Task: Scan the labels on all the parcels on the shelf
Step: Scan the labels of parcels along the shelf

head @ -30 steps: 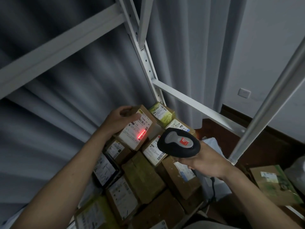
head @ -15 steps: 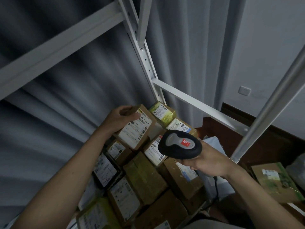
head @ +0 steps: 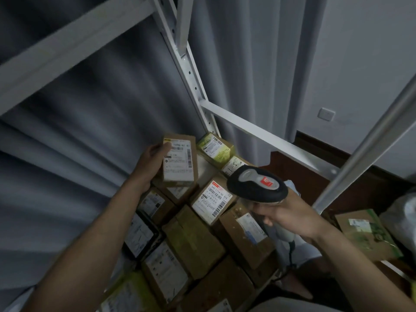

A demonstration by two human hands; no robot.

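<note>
My left hand (head: 149, 164) grips a small brown parcel (head: 180, 161) by its left side, lifted above the pile with its white label facing me. My right hand (head: 290, 216) holds a black and grey barcode scanner (head: 256, 186) by its handle, to the right of that parcel; no red beam shows. Below them several brown parcels lie packed on the shelf, among them one with a red-topped label (head: 212, 201), a yellow-green box (head: 215, 148) at the back and a plain box (head: 193, 242) in the middle.
White metal shelf uprights (head: 191, 79) and a crossbar (head: 265, 137) frame the pile. A grey curtain hangs behind. A green-printed box (head: 369, 235) lies off to the right, outside the frame, above a dark floor. The scanner's cable (head: 291, 251) hangs down.
The red scan line on the held parcel's label has gone out. My left hand has turned the parcel more upright and raised it slightly. The scanner has shifted a little to the right.
</note>
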